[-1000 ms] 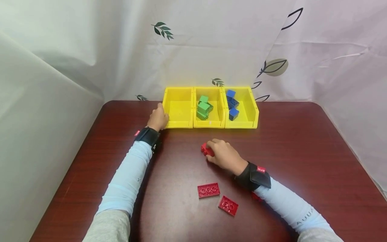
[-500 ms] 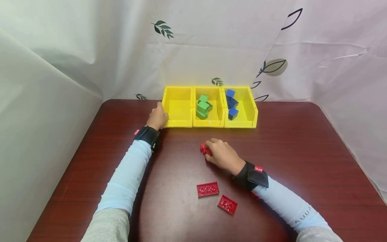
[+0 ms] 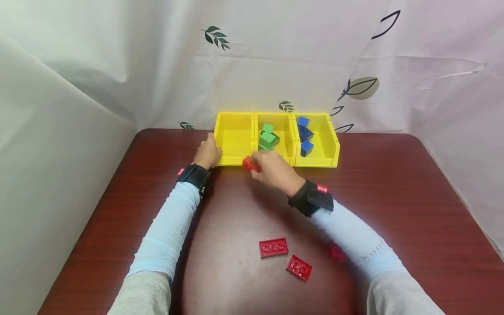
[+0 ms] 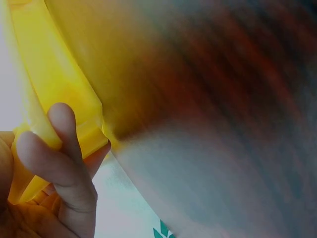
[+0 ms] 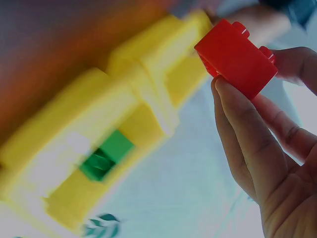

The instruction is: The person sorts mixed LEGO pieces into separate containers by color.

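Observation:
My right hand (image 3: 275, 172) pinches a red toy brick (image 3: 250, 164) between thumb and fingers, raised over the front edge of the yellow bins. Two studs show on the brick (image 5: 237, 58) in the right wrist view. At the left end of the row, my left hand (image 3: 208, 153) grips the side wall of the left yellow bin (image 3: 236, 161); the left wrist view shows thumb and fingers on either side of the bin's wall (image 4: 69, 64). Green bricks (image 3: 267, 139) lie in the middle bin, partly behind my right hand. Blue bricks (image 3: 305, 135) lie in the right bin (image 3: 327, 144).
Two red bricks (image 3: 273, 247) (image 3: 299, 267) lie studs down on the dark red table (image 3: 220, 271). Another red brick (image 3: 336, 251) is partly covered by my right sleeve. White patterned cloth (image 3: 252, 78) hangs behind the bins and along both sides.
The right hand has lifted the red brick off the table and carried it up and left to the bins. My left hand stays on the left bin.

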`<act>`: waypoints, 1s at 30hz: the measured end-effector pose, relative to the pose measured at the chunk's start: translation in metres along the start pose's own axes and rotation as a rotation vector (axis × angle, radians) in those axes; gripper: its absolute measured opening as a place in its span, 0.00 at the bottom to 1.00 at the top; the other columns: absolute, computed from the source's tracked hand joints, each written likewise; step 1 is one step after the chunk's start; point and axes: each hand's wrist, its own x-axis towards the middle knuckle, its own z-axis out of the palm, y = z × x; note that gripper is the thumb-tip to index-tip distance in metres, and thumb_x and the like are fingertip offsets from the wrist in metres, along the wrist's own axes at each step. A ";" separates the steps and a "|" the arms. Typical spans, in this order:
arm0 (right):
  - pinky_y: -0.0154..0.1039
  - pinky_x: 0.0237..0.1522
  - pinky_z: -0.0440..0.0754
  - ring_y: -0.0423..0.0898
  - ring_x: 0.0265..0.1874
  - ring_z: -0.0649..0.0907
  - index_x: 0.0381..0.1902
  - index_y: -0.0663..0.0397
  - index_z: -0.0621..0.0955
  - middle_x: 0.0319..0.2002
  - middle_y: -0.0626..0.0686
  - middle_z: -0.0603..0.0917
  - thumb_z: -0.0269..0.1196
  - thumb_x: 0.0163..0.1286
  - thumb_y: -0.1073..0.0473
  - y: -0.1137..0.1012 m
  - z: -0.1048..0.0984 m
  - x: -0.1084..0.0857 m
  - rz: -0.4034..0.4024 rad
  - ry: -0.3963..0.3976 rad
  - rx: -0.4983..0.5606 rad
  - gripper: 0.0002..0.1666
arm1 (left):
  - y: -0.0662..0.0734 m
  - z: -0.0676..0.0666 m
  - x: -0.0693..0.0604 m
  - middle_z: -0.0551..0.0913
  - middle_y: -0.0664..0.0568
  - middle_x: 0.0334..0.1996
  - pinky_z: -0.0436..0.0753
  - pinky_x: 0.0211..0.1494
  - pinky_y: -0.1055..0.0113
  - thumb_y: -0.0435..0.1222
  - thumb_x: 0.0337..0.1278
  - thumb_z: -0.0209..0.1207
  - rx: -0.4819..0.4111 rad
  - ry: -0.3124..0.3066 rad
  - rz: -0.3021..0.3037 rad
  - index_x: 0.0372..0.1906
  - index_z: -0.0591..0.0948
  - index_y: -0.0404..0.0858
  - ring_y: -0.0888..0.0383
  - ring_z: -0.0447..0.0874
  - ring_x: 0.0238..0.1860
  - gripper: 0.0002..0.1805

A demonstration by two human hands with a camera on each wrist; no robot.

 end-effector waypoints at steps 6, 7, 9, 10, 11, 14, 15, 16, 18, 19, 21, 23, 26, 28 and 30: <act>0.36 0.34 0.79 0.49 0.30 0.79 0.40 0.57 0.80 0.32 0.54 0.82 0.66 0.65 0.59 -0.018 -0.025 0.057 0.103 -0.014 -0.002 0.09 | 0.004 -0.002 -0.003 0.74 0.38 0.45 0.82 0.50 0.55 0.37 0.71 0.49 -0.006 -0.023 -0.013 0.67 0.56 0.36 0.42 0.78 0.43 0.25; 0.37 0.34 0.79 0.49 0.30 0.80 0.40 0.57 0.80 0.32 0.54 0.82 0.66 0.65 0.59 -0.019 -0.025 0.066 0.114 -0.012 0.001 0.09 | 0.004 -0.002 -0.003 0.74 0.38 0.45 0.83 0.49 0.56 0.37 0.71 0.50 -0.007 -0.020 -0.011 0.66 0.56 0.36 0.42 0.79 0.42 0.25; 0.36 0.34 0.80 0.48 0.30 0.81 0.41 0.57 0.80 0.33 0.54 0.82 0.65 0.65 0.60 -0.020 -0.024 0.084 0.143 -0.025 -0.003 0.09 | 0.004 -0.003 -0.004 0.74 0.38 0.44 0.83 0.48 0.56 0.37 0.71 0.50 -0.005 -0.010 -0.004 0.66 0.57 0.36 0.42 0.79 0.41 0.25; 0.36 0.35 0.80 0.48 0.30 0.81 0.41 0.57 0.80 0.34 0.54 0.82 0.65 0.65 0.60 -0.020 -0.022 0.092 0.157 -0.031 -0.006 0.09 | 0.004 -0.004 -0.004 0.74 0.38 0.43 0.83 0.48 0.56 0.36 0.71 0.50 0.000 -0.005 0.001 0.66 0.57 0.36 0.42 0.79 0.41 0.24; 0.36 0.36 0.81 0.48 0.31 0.81 0.41 0.58 0.80 0.34 0.54 0.82 0.65 0.64 0.61 -0.020 -0.018 0.100 0.171 -0.039 -0.018 0.09 | 0.004 -0.004 -0.004 0.74 0.38 0.43 0.83 0.48 0.56 0.36 0.71 0.49 0.002 -0.002 0.004 0.65 0.57 0.35 0.43 0.79 0.41 0.24; 0.37 0.36 0.80 0.49 0.32 0.80 0.40 0.59 0.80 0.34 0.54 0.82 0.65 0.63 0.63 -0.015 -0.004 0.117 0.199 -0.060 -0.077 0.09 | 0.002 -0.002 -0.003 0.75 0.38 0.42 0.83 0.48 0.56 0.36 0.71 0.49 0.009 0.010 0.021 0.65 0.58 0.35 0.43 0.79 0.40 0.23; 0.37 0.35 0.81 0.49 0.32 0.80 0.40 0.59 0.81 0.34 0.55 0.82 0.65 0.62 0.64 -0.014 0.001 0.121 0.201 -0.064 -0.099 0.08 | 0.002 -0.001 -0.002 0.75 0.38 0.42 0.82 0.47 0.56 0.36 0.71 0.48 0.016 0.014 0.029 0.64 0.59 0.35 0.43 0.79 0.39 0.22; 0.37 0.35 0.80 0.49 0.32 0.80 0.39 0.59 0.81 0.33 0.55 0.82 0.65 0.62 0.64 -0.012 0.006 0.123 0.201 -0.063 -0.122 0.07 | 0.002 0.000 -0.002 0.75 0.38 0.41 0.82 0.46 0.55 0.36 0.71 0.48 0.022 0.017 0.035 0.63 0.59 0.35 0.43 0.79 0.39 0.22; 0.38 0.35 0.80 0.50 0.32 0.80 0.37 0.59 0.82 0.32 0.55 0.82 0.64 0.62 0.65 -0.009 0.016 0.126 0.197 -0.062 -0.161 0.05 | 0.002 0.003 -0.002 0.75 0.38 0.40 0.81 0.45 0.55 0.35 0.70 0.48 0.030 0.026 0.045 0.62 0.60 0.35 0.42 0.79 0.38 0.21; 0.39 0.36 0.80 0.51 0.32 0.81 0.37 0.59 0.83 0.33 0.55 0.82 0.64 0.63 0.64 -0.008 0.020 0.127 0.194 -0.060 -0.178 0.05 | 0.003 0.003 -0.002 0.75 0.38 0.40 0.81 0.45 0.55 0.35 0.70 0.48 0.035 0.028 0.047 0.62 0.61 0.35 0.42 0.79 0.38 0.20; 0.41 0.37 0.80 0.52 0.33 0.81 0.36 0.59 0.83 0.34 0.56 0.83 0.62 0.65 0.64 -0.005 0.026 0.128 0.193 -0.056 -0.202 0.05 | 0.004 0.003 -0.003 0.75 0.38 0.41 0.81 0.44 0.55 0.35 0.70 0.48 0.040 0.029 0.048 0.61 0.61 0.35 0.42 0.79 0.38 0.20; 0.42 0.39 0.80 0.52 0.34 0.81 0.36 0.59 0.84 0.36 0.57 0.84 0.60 0.67 0.63 -0.003 0.031 0.129 0.198 -0.063 -0.219 0.07 | 0.004 0.003 -0.004 0.76 0.38 0.41 0.81 0.44 0.55 0.35 0.70 0.48 0.040 0.027 0.047 0.61 0.61 0.35 0.42 0.79 0.39 0.20; 0.42 0.40 0.80 0.52 0.35 0.82 0.37 0.60 0.85 0.37 0.57 0.84 0.60 0.67 0.63 0.002 0.038 0.132 0.208 -0.090 -0.235 0.08 | 0.004 0.001 -0.004 0.76 0.37 0.42 0.80 0.44 0.55 0.35 0.71 0.47 0.051 0.032 0.047 0.61 0.61 0.34 0.42 0.79 0.39 0.19; 0.42 0.40 0.81 0.51 0.35 0.82 0.38 0.60 0.85 0.38 0.57 0.84 0.60 0.66 0.63 0.004 0.041 0.134 0.211 -0.108 -0.244 0.08 | 0.003 0.001 -0.003 0.76 0.37 0.42 0.80 0.44 0.55 0.35 0.70 0.47 0.058 0.036 0.044 0.61 0.61 0.34 0.42 0.79 0.40 0.19; 0.41 0.40 0.80 0.52 0.35 0.82 0.39 0.60 0.85 0.38 0.57 0.85 0.61 0.66 0.62 0.005 0.044 0.135 0.216 -0.119 -0.242 0.09 | 0.002 0.000 -0.003 0.76 0.37 0.41 0.79 0.44 0.55 0.35 0.70 0.47 0.058 0.038 0.042 0.61 0.61 0.35 0.42 0.79 0.40 0.19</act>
